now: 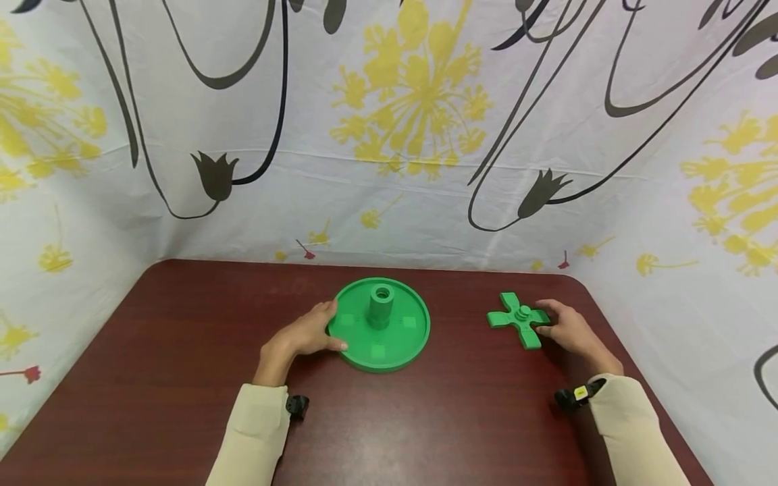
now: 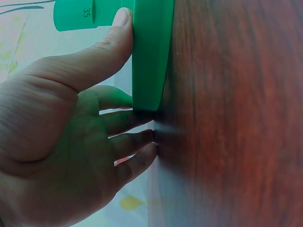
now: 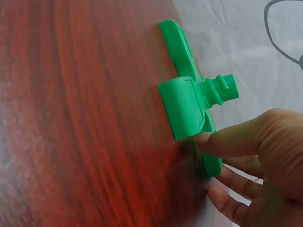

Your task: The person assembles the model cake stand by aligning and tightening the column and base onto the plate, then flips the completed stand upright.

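A green round plate [image 1: 395, 351] with a raised rim and a hollow upright post at its centre lies on the table. My left hand [image 1: 306, 331] grips its left rim, thumb at the near side, fingers round the far side. In the left wrist view, the post [image 2: 75, 14] bears the number 35. To the right lies a green four-armed cross [image 1: 523, 314], flat, with a short threaded stub [image 3: 220, 90] standing up from its middle. My right hand [image 1: 571, 331] holds the cross's right arm between thumb and fingers; the fingertips behind it are partly hidden.
The dark red-brown table [image 1: 450, 418] has rounded far corners. A white cloth [image 1: 304, 135] with yellow and grey flower prints hangs behind it and along both sides, close to the table's edges. Each wrist wears a small black camera [image 1: 297, 407].
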Motion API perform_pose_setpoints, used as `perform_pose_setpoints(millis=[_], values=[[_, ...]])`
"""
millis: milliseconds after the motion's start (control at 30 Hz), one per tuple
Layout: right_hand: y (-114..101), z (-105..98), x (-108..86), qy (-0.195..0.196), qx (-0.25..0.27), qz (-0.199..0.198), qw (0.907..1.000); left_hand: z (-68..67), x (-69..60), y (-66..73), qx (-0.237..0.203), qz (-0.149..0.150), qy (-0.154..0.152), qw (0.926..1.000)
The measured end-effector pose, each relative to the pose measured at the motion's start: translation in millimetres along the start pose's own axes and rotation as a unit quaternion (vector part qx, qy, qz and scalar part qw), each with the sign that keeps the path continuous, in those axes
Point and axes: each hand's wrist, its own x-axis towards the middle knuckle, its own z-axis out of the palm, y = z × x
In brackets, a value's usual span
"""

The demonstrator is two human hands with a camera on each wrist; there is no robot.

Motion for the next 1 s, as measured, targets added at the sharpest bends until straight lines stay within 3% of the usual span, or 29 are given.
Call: perform_pose_setpoints(millis=[200,367,600,767,1000], values=[[2,1,4.2,0.003,-0.039,0.015,0.9991,-0.5,-0.1,-0.2,-0.001,0.0,0.0,1.0],[7,1,5.9,0.004,-0.043,-0.01,0.999,-0.1,0.3,-0.8,-0.001,0.003,0.003,1.0],[3,-8,3.3,0.011,0.042,-0.042,0.9982,0.5,0.6,-2.8,0.001,0.002,0.005,1.0],[-5,-5,7.6,0.058,0.089,-0.075,0.9915,0.1,-0.8,-2.3,-0.003,0.003,0.004,1.0],[-24,4,16.3,0.118,0.153,-0.081,0.9778,0.9,-0.2,-0.5,0.002,0.0,0.001,1.0]])
